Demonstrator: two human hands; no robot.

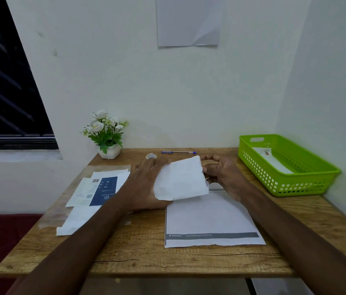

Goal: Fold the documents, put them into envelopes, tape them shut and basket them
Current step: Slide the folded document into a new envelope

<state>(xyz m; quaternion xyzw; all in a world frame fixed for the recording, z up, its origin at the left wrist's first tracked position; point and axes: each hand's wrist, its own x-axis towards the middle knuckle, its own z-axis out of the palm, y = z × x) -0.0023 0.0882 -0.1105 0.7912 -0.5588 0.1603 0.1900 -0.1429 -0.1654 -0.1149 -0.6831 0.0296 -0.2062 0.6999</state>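
Envelope: a white paper envelope (pixel 181 179), soft and slightly crumpled, held up above the middle of the wooden tabletop (pixel 142 248), tilted with its right end gaping.
Left hand: the left hand (pixel 146 184) grips the envelope's left end, thumb under the lower corner, fingers behind the paper.
Right hand: the right hand (pixel 223 175) has its fingers curled at the envelope's open right end; whether they pinch the edge or something inside cannot be told.
Document: a flat white sheet (pixel 208 218) with a grey printed band near its ragged near edge, lying on the tabletop below the hands, toward the front edge.
Other papers: a loose overlapping stack (pixel 95 190) near the left edge, one sheet with a dark blue panel and a barcode, over a clear plastic sleeve.
Basket: a bright green plastic basket (pixel 308 184) with perforated walls, at the back right corner, holding a white envelope (pixel 272 160) flat inside.
Tape: a small clear roll (pixel 151 156) near the back edge.
Pen: a blue pen (pixel 178 152) just beside the tape, along the back edge.
Plant: white artificial flowers in a white faceted pot (pixel 109 153) at the back left corner.
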